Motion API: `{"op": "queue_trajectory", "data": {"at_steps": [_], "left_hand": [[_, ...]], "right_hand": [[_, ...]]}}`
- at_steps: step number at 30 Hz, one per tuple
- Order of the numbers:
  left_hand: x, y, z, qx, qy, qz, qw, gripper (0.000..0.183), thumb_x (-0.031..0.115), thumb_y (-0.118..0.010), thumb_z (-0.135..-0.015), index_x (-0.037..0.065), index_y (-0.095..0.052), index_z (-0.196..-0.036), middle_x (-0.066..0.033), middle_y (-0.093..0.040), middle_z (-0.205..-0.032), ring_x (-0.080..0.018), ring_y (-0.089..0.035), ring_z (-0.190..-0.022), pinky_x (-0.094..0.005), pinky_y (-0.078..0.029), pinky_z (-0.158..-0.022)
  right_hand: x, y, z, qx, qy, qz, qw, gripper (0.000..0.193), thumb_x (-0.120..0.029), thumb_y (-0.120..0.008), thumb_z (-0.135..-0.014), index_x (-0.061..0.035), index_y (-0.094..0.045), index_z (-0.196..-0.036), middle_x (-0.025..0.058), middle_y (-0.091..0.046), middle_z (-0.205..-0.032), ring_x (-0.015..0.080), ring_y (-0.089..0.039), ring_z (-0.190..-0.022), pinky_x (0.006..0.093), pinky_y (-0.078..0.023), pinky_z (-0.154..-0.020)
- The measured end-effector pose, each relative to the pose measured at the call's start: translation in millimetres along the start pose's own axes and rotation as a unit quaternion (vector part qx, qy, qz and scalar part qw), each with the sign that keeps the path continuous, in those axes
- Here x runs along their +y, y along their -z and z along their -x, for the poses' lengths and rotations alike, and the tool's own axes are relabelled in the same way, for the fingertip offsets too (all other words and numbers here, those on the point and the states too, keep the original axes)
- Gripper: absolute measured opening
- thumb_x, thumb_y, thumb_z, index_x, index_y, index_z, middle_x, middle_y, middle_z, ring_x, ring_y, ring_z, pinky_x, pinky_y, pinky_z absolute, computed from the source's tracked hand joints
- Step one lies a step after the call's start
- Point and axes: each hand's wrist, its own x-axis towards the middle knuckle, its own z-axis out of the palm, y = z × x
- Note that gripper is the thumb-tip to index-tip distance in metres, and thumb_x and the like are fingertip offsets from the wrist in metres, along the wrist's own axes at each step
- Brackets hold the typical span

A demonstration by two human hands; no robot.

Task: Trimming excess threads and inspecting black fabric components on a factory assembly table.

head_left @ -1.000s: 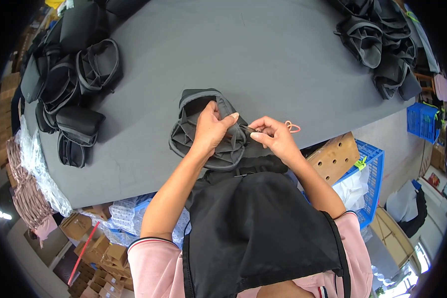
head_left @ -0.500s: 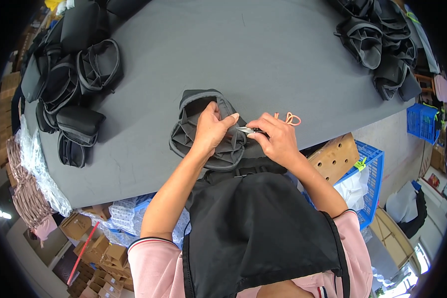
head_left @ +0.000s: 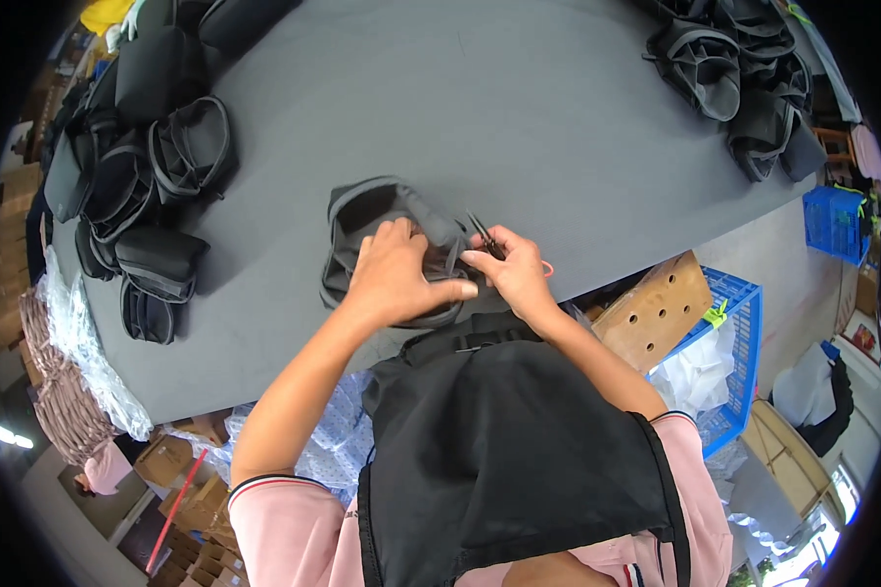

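A dark grey zip-edged pouch (head_left: 337, 256) with inner dividers lies with its mouth up near the front edge of the table. My left hand (head_left: 390, 277) rests over its opening, fingers reaching inside and thumb stretched away to the right. At the pouch's right side, my right hand (head_left: 521, 282) holds small thread snips (head_left: 480, 230), blades pointing up and away. An orange cord (head_left: 547, 268) shows beside that hand. My right thumb and fingertips are by the pouch's edge; whether they also pinch it, I cannot tell.
Black pouches (head_left: 194, 152) pile along the left of the grey table (head_left: 440, 108), and more pouches (head_left: 700, 73) at the far right. Below the table's right edge stand a blue crate (head_left: 749, 342) and a perforated brown board (head_left: 656, 311). A black apron (head_left: 519, 440) covers my front.
My left hand has moved down and left, its thumb now spread from the fingers. The snips have turned from pointing left to pointing away. The pouch sits slightly further left.
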Motion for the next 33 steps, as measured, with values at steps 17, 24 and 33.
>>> {"op": "queue_trajectory", "data": {"at_steps": [17,24,33], "left_hand": [[-19,-2,-34,-0.088,0.040,0.121,0.988,0.028,0.018,-0.065,-0.074,-0.007,-0.052,-0.082,-0.0259,-0.060,-0.082,-0.0421,-0.059,-0.082,-0.0470,-0.044,-0.072],[-3,-12,-39,-0.022,0.090,0.103,0.990,0.036,0.026,-0.068,-0.075,-0.007,-0.055,-0.079,-0.0261,-0.061,-0.077,-0.0412,-0.060,-0.080,-0.0465,-0.045,-0.070],[2,-30,-53,0.038,0.114,0.112,0.986,0.032,0.024,-0.066,-0.076,-0.007,-0.056,-0.075,-0.0266,-0.060,-0.071,-0.0425,-0.061,-0.075,-0.0481,-0.046,-0.069]], "right_hand": [[1,0,-26,-0.057,-0.094,-0.081,0.991,0.019,-0.013,-0.073,-0.075,-0.0024,-0.059,-0.083,-0.0044,-0.050,-0.060,0.0034,-0.037,-0.044,0.0222,-0.028,-0.036],[-19,3,-22,0.000,-0.073,-0.071,0.995,0.016,-0.012,-0.070,-0.079,-0.0022,-0.063,-0.090,-0.0039,-0.053,-0.062,0.0024,-0.039,-0.045,0.0188,-0.030,-0.040],[8,28,4,0.088,0.192,0.161,0.964,0.029,-0.014,-0.064,-0.081,-0.0044,-0.057,-0.107,0.0062,-0.063,-0.087,0.0157,-0.057,-0.062,0.0317,-0.045,-0.058]]}}
